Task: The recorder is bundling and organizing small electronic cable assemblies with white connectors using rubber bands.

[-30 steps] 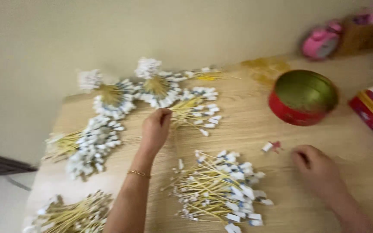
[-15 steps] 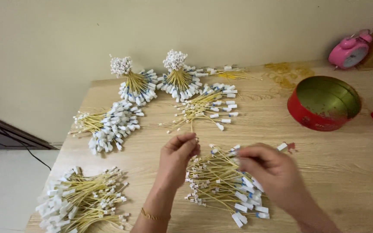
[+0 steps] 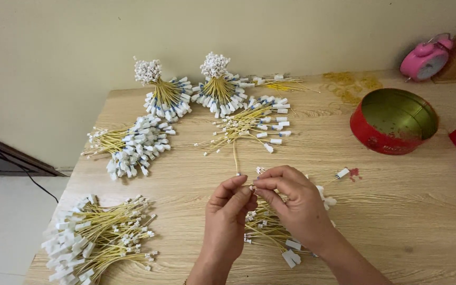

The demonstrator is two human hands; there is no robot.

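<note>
My left hand [image 3: 230,211] and my right hand [image 3: 291,203] meet above the wooden table [image 3: 386,211], fingertips pinched together on a small white connector at the end of a thin yellow wire [image 3: 235,158]. The wire runs away from my fingers toward the far pile. Under my right hand lies a loose pile of yellow wires with white connectors [image 3: 270,232], partly hidden by the hand.
Several bundles of the same wires lie around: near left [image 3: 96,240], mid left [image 3: 130,145], two upright tied bundles at the back [image 3: 164,95] [image 3: 217,87], and a loose fan [image 3: 254,124]. A red round tin [image 3: 394,121] stands right, a pink alarm clock [image 3: 426,58] behind it.
My left hand came back from the far pile to the near one. My right hand moved left from the table to meet it. Both now pinch one wire.
</note>
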